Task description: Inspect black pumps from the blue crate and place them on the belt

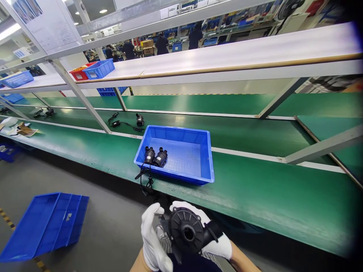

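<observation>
Both gloved hands (184,238) curled close together

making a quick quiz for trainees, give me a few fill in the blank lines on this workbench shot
1. Both hands, left hand and right hand, wear ____ gloves.
2. Together they hold a round black pump part of ____ colour.
3. The blue bin on the green bench holds ____ small black pumps.

Missing words: white; black; two
</observation>
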`<state>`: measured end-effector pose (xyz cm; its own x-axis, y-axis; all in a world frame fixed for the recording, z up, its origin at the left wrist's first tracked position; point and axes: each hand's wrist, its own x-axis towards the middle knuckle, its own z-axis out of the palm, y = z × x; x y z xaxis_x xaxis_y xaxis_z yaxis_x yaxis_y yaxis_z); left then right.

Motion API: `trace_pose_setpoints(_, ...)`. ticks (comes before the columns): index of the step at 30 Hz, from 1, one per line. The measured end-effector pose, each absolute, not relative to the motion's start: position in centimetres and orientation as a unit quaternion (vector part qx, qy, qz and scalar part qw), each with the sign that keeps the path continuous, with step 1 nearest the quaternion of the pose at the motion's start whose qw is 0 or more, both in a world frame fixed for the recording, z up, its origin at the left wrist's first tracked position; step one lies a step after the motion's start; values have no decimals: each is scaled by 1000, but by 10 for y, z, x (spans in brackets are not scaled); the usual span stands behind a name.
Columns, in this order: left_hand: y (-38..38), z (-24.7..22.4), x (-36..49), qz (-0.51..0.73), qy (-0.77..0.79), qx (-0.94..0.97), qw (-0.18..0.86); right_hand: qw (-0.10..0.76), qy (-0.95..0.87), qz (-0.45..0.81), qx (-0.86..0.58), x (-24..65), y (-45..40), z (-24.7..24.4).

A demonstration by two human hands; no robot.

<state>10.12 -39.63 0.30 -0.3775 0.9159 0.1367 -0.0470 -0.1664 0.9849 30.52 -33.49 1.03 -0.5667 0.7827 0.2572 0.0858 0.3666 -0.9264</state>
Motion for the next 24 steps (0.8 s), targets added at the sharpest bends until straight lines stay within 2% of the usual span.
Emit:
trace_pose_setpoints(3, -387, 0, 91, 639, 502, 556, 176, 360, -738, 506, -265, 306, -333, 14)
trace_pose_setpoints(6, -380, -12, 79, 636, 513, 566, 114, 347, -739, 516, -257, 308, -331, 21)
trace_pose_setpoints(14, -380, -51, 57, 592, 588, 534, 138, 352, -736, 529, -233, 310, -330, 20)
trace_pose_setpoints(24, -383, -69, 53, 557, 613, 525, 197, 368, -731, 531, -218, 313, -334, 10)
